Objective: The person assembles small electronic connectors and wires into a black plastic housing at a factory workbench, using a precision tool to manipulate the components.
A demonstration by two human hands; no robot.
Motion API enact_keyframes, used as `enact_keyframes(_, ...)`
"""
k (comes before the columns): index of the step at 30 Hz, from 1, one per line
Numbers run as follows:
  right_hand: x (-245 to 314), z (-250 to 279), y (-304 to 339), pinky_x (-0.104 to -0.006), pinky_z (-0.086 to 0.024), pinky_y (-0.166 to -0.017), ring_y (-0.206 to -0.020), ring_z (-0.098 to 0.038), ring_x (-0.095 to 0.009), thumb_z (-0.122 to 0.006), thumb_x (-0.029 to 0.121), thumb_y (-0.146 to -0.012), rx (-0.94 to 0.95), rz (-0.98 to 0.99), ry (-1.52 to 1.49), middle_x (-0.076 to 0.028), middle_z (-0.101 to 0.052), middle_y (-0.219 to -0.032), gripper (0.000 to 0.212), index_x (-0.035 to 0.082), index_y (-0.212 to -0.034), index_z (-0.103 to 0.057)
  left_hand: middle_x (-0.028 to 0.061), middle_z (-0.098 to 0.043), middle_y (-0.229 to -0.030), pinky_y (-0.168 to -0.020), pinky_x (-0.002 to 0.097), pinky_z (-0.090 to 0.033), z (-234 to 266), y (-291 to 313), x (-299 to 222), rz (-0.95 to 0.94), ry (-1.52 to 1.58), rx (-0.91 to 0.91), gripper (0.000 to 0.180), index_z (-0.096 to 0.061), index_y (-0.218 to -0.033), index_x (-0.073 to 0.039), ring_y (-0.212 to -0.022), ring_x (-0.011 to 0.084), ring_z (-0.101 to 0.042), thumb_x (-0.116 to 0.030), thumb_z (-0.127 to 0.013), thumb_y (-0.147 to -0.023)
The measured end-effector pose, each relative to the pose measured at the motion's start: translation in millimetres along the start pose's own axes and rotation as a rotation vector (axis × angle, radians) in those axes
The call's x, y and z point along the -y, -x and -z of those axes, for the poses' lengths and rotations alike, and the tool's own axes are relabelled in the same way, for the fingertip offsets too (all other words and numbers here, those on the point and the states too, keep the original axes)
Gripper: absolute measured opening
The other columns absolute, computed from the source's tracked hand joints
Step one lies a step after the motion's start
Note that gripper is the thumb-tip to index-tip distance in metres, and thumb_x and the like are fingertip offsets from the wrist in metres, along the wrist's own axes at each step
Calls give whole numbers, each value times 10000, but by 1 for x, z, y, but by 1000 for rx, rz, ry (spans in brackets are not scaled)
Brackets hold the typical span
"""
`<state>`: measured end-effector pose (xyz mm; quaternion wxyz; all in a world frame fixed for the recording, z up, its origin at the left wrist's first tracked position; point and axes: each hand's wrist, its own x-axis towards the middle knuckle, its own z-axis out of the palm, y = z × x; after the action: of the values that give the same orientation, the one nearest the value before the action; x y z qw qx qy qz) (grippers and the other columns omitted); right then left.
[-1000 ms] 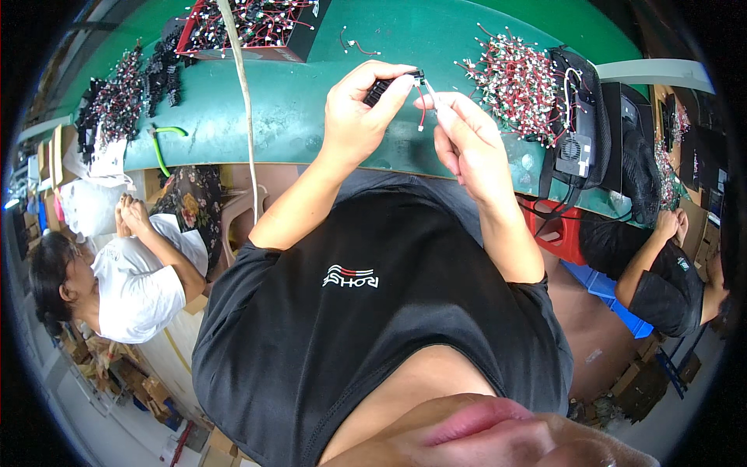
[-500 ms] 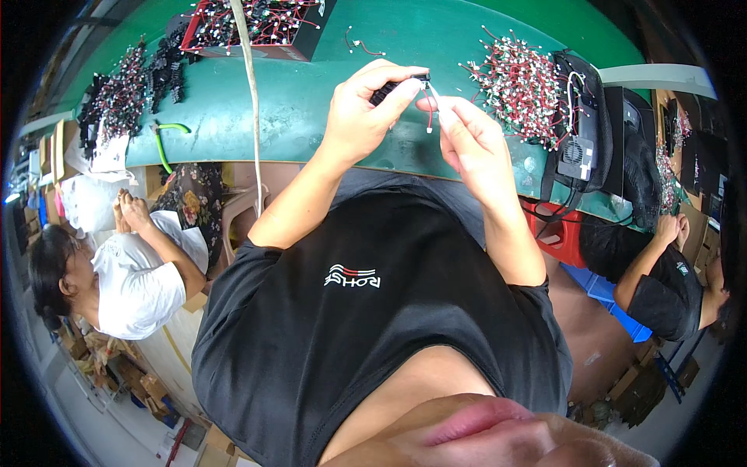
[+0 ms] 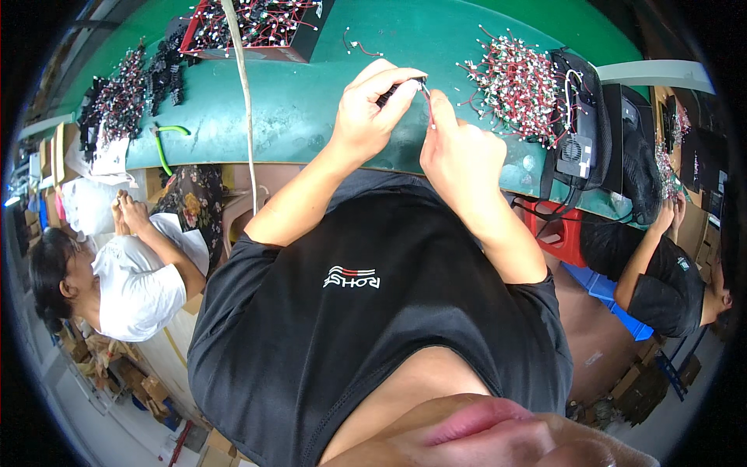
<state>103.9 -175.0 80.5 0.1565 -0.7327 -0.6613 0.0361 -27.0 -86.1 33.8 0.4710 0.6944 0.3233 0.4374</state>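
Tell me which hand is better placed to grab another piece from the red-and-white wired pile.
Right. The right hand sits beside the pile of red-and-white wired parts, pinching only a thin wire, while the left hand holds the small black connector farther away.

Red-sided open box [image 3: 257,35] at table's far edge, brown cartons [image 3: 638,389] on floor

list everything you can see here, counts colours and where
small part: one, black, pinched in left fingers
wire: one, red, at right fingertips
wired parts heap: one, red and white, table right
tray of wired parts: one, red, table top
dark parts heap: one, black, table left
cutters: one, green handles, table left edge
table: one, green
co-workers: two, white shirt left, black shirt right
left hand, right hand: together above table
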Motion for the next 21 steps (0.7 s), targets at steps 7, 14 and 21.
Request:
enact_keyframes(7, -20, -7, -9, -490, -536, -588, -638, -674, -392, -549, 215, -955, 75, -26, -311, -166, -665, -659, 244, 116, -1175, -579, 34, -616, -820, -631, 256, -432, 11, -9, 5, -42, -52, 22, 161, -720, -1047, -27, -718, 127, -536, -86, -663, -908)
enact_keyframes(14, -83, -19, -42, -484, -534, -704, -860, -648, -402, -613, 156, -920, -194, 21, -179, -169, -602, -983, 179, 44, -1056, -584, 2, -637, -863, -567, 181, -400, 79, -33, -8, 15, -60, -273, 202, -708, -1132, -21, -651, 48, -521, -100, -653, -955)
enact_keyframes(21, -85, -36, -77, -439, -561, -703, -847, -677, -322, -709, 181, -834, -116, 15, 90, -112, -605, -1013, 156, 75, -937, -659, 44, -635, -839, -523, 217, -426, 84, -37, -23, 145, 402, -226, 239, -675, -1166, 1, -680, 89, -546, -117, -650, -960)
